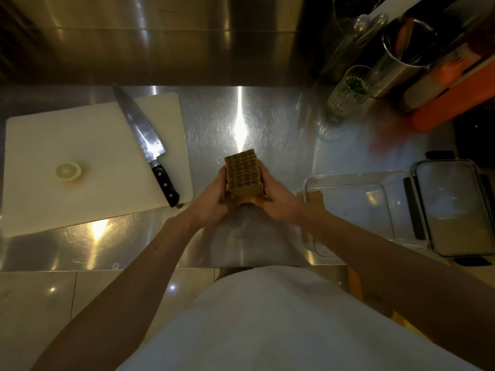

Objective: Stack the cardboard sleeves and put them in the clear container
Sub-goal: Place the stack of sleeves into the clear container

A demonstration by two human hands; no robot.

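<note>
A person's left hand [214, 196] and right hand [277, 200] clasp a stack of cardboard sleeves [243, 174] at centre frame above a steel counter [267, 124]; the clear container [351, 212] sits at right, a knife [146, 140] on a cutting board [67, 156] at left

surface: stainless steel counter [267, 124] | left: white cutting board [67, 162] (chef's knife [146, 140] and a lemon slice [68, 171] on it) | right: clear container [353, 210], its lid [455, 207] just beside | upper right: ribbed glass [348, 89], orange-edged box [450, 103]
</note>
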